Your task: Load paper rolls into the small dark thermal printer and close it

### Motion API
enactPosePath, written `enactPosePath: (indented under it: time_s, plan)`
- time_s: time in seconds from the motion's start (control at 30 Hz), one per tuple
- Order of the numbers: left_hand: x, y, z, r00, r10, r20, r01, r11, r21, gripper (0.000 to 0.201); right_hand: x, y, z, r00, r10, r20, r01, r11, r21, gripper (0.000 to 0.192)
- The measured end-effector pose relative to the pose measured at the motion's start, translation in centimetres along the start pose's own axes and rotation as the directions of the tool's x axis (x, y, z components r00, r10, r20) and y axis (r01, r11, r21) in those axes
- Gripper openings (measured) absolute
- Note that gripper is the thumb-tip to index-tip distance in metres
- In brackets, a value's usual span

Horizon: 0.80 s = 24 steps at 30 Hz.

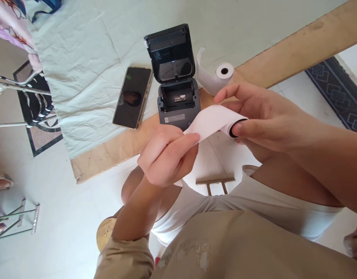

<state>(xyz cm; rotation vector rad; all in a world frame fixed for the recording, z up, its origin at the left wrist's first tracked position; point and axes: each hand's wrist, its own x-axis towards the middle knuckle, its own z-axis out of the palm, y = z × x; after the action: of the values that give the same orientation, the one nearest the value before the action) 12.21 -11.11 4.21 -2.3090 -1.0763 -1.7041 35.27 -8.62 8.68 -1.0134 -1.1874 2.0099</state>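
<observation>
A roll of white receipt paper [222, 117] is stretched between my hands over the table's front edge. My right hand [262, 116] grips the rolled end, thumb at its dark core. Pinched in my left hand [171, 153] is the loose end of the strip. Just beyond them stands a small black receipt printer [178, 116], its lid [172, 54] raised and its paper bay showing. Behind my right hand, a second paper roll [224, 73] sits on the table with a tail of paper curling off to the left.
A dark-screened phone [132, 97] lies left of the printer. Pale green cloth [85, 77] covers much of the table, leaving a bare wooden edge [108, 164] along the front. A wooden stool [105, 232] is at lower left, and a person's foot [2, 182] shows at the far left.
</observation>
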Motion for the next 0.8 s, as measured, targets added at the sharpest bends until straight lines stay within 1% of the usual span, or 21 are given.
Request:
enactPosePath:
  time_s: [0.1, 0.17, 0.23, 0.3, 0.33, 0.37, 0.4, 0.5, 0.53, 0.57, 0.6, 0.63, 0.67, 0.73, 0.8]
  plan:
    - [0.2, 0.1, -0.1, 0.998, 0.0, -0.059, -0.002, 1.0, -0.029, 0.021, 0.1, 0.0, -0.2, 0.999, -0.021, 0.031, 0.02, 1.0, 0.015, 0.047]
    - [0.1, 0.0, -0.4, 0.998, -0.041, -0.045, 0.038, 0.996, -0.078, 0.023, 0.2, 0.0, -0.4, 0.998, -0.019, 0.057, 0.018, 1.0, 0.015, 0.047]
    - [-0.3, -0.3, -1.0, 0.991, -0.128, 0.027, 0.131, 0.975, -0.181, 0.024, 0.2, 0.1, -0.5, 0.998, -0.007, 0.062, 0.006, 1.0, 0.013, 0.048]
    - [-0.8, -0.5, -1.6, 0.965, -0.217, 0.144, 0.25, 0.929, -0.272, 0.016, 0.2, 0.3, -0.7, 0.999, 0.001, 0.04, -0.001, 1.0, 0.012, 0.046]
    - [-0.9, -0.5, -1.9, 0.95, -0.246, 0.194, 0.294, 0.913, -0.283, 0.014, 0.2, 0.4, -0.7, 1.0, 0.003, 0.027, -0.003, 1.0, 0.012, 0.046]
    - [-1.0, -0.4, -2.1, 0.941, -0.253, 0.226, 0.311, 0.909, -0.277, 0.014, 0.2, 0.5, -0.7, 1.0, 0.002, 0.014, -0.002, 1.0, 0.016, 0.044]
    - [-1.1, -0.1, -2.2, 0.942, -0.234, 0.238, 0.294, 0.92, -0.26, 0.015, 0.2, 0.6, -0.6, 1.0, -0.002, 0.004, 0.002, 1.0, 0.026, 0.043]
    - [-1.0, 1.5, -1.7, 0.974, -0.102, 0.204, 0.14, 0.973, -0.182, 0.021, 0.2, 0.9, -0.3, 0.999, -0.041, 0.014, 0.039, 0.995, 0.095, 0.041]
    - [-1.0, 2.0, -1.3, 0.976, -0.083, 0.2, 0.116, 0.981, -0.158, 0.025, 0.2, 1.0, -0.2, 0.998, -0.055, 0.035, 0.051, 0.992, 0.116, 0.041]
    - [-1.0, 2.5, -0.8, 0.971, -0.097, 0.22, 0.13, 0.982, -0.138, 0.026, 0.2, 1.1, 0.0, 0.996, -0.062, 0.066, 0.053, 0.991, 0.126, 0.042]
    - [-1.1, 2.9, -0.2, 0.97, -0.091, 0.226, 0.129, 0.979, -0.159, 0.028, 0.2, 1.2, 0.1, 0.993, -0.059, 0.102, 0.047, 0.991, 0.123, 0.043]
    - [-1.2, 3.1, 0.3, 0.976, -0.074, 0.204, 0.119, 0.969, -0.216, 0.029, 0.2, 1.3, 0.3, 0.99, -0.053, 0.13, 0.039, 0.993, 0.107, 0.043]
    - [-1.3, 3.1, 0.8, 0.972, -0.075, 0.221, 0.135, 0.954, -0.268, 0.028, 0.2, 1.4, 0.4, 0.988, -0.044, 0.146, 0.033, 0.996, 0.08, 0.041]
    - [-1.3, 2.9, 1.2, 0.965, -0.051, 0.257, 0.149, 0.913, -0.381, 0.018, 0.3, 1.5, 0.6, 0.991, -0.03, 0.132, 0.027, 0.999, 0.024, 0.036]
    - [-0.9, 2.6, 1.0, 0.957, -0.023, 0.288, 0.151, 0.889, -0.432, 0.015, 0.4, 1.5, 0.8, 0.994, -0.023, 0.105, 0.024, 1.0, -0.009, 0.034]
